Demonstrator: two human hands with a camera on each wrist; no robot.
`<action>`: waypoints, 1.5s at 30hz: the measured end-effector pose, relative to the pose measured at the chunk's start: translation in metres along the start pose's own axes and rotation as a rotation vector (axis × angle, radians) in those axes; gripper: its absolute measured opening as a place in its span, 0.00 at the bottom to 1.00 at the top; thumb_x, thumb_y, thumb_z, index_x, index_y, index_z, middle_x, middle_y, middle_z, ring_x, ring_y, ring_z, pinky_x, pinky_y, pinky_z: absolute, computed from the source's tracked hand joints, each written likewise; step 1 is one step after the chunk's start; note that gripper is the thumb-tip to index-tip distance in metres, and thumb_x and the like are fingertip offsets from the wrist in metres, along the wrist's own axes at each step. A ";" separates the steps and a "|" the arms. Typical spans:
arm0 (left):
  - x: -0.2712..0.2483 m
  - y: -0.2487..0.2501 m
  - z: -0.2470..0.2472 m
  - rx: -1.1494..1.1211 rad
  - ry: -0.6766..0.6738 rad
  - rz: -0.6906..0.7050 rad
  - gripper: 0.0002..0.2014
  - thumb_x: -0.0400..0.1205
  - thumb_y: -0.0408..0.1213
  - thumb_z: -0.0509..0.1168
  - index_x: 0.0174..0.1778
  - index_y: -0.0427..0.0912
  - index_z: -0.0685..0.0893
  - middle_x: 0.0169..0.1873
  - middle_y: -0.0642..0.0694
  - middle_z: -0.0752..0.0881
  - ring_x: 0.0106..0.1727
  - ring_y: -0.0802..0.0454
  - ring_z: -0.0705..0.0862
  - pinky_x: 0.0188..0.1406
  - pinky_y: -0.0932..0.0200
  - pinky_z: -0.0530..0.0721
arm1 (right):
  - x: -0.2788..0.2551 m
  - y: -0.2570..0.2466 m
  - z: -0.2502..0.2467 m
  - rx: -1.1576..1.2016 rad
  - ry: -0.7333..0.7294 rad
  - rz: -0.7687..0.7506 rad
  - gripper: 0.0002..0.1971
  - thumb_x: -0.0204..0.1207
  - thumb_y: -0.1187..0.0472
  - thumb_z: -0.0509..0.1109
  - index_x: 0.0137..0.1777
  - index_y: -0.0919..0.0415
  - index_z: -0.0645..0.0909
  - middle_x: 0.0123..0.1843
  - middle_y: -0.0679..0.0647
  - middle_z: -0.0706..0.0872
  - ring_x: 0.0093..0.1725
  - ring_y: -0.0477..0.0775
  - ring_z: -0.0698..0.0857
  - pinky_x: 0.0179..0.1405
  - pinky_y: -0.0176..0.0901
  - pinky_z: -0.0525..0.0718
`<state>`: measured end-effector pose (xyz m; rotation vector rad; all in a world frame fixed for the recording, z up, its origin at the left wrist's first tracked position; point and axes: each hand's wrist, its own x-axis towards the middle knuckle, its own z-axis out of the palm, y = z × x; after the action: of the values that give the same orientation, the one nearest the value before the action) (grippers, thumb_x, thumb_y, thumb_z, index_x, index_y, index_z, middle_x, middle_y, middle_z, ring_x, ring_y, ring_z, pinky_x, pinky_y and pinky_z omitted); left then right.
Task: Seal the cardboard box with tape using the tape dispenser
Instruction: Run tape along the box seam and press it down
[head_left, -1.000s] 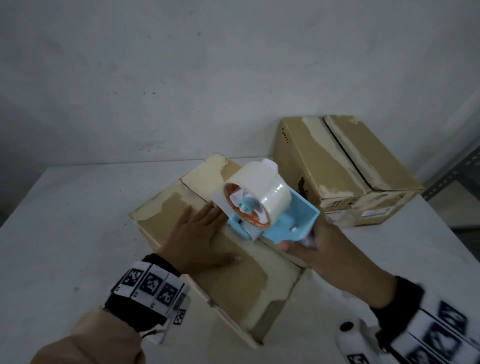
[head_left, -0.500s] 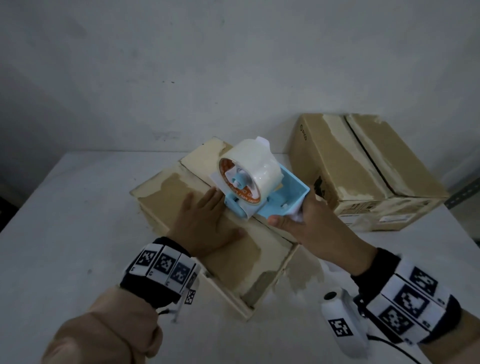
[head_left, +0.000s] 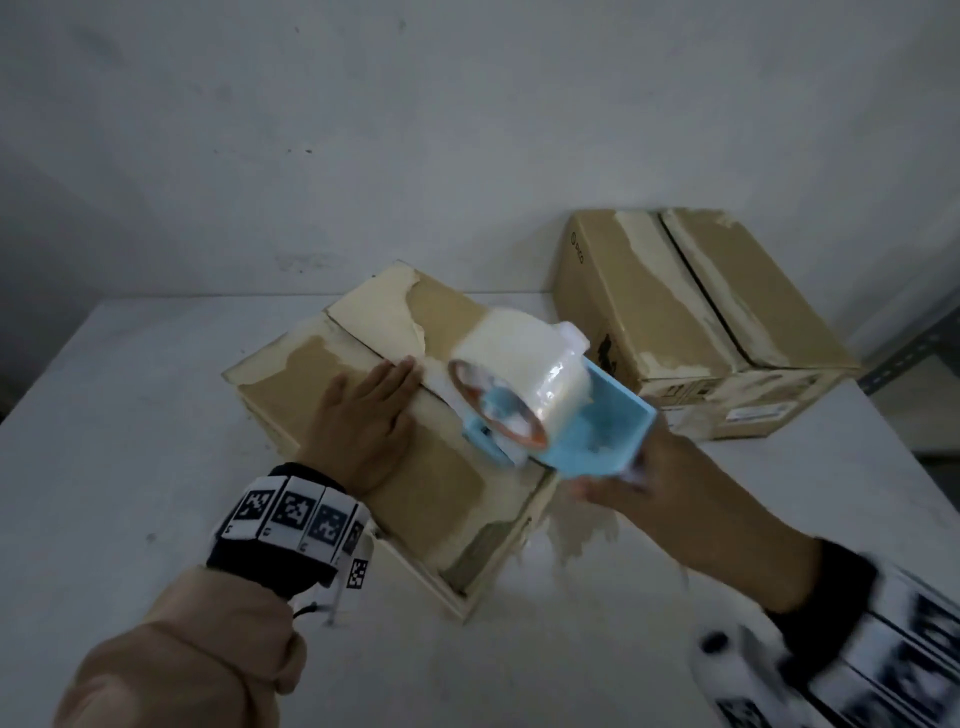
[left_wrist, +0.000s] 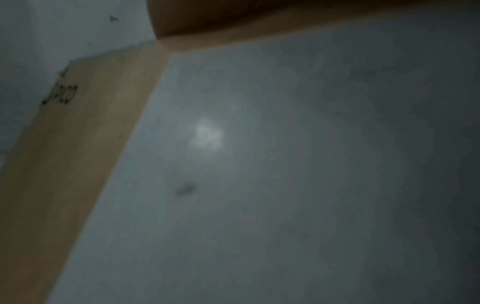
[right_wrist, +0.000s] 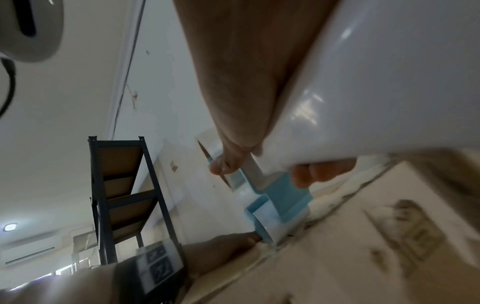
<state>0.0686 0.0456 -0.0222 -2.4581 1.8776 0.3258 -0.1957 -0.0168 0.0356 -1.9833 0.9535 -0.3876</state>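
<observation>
Right hand (head_left: 631, 480) blurred, part hidden, gripping tape dispenser (head_left: 550, 410) over cardboard box (head_left: 457, 483) seam; left hand (head_left: 363, 415) flat on flap; second box (head_left: 691, 332) behind, on table (head_left: 104, 441)

In the head view the right hand (head_left: 631, 475) is smeared by motion, its fingers hidden behind the blue tape dispenser (head_left: 587, 431); the wristband at the lower right corner is blurred and cut off by the edge. The dispenser covers part of the seam of the cardboard box (head_left: 291, 384). The left wrist view is dim and soft: only a box side (left_wrist: 64, 154) with unreadable print shows beside the counter (left_wrist: 285, 185).
</observation>
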 end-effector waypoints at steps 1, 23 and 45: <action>0.001 0.000 0.000 0.006 0.004 0.001 0.47 0.61 0.55 0.18 0.82 0.53 0.44 0.82 0.56 0.44 0.82 0.58 0.46 0.78 0.49 0.46 | -0.014 0.006 -0.009 0.027 0.009 0.043 0.23 0.65 0.44 0.76 0.57 0.49 0.76 0.47 0.40 0.85 0.49 0.43 0.86 0.40 0.23 0.79; -0.052 0.101 0.022 0.082 0.055 0.274 0.36 0.67 0.55 0.52 0.72 0.42 0.69 0.70 0.42 0.78 0.70 0.44 0.77 0.59 0.36 0.80 | -0.048 0.041 -0.024 0.056 0.059 0.071 0.39 0.51 0.43 0.70 0.64 0.59 0.70 0.40 0.38 0.83 0.34 0.27 0.82 0.27 0.22 0.77; -0.029 0.079 0.022 0.037 0.025 0.225 0.43 0.65 0.58 0.29 0.80 0.51 0.38 0.80 0.53 0.38 0.83 0.53 0.41 0.79 0.50 0.41 | -0.051 0.063 -0.020 0.017 0.071 0.023 0.35 0.51 0.41 0.71 0.58 0.51 0.63 0.40 0.37 0.79 0.40 0.21 0.80 0.32 0.19 0.78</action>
<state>-0.0172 0.0550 -0.0306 -2.2406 2.1547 0.2652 -0.2713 -0.0104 -0.0005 -1.9523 1.0136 -0.4548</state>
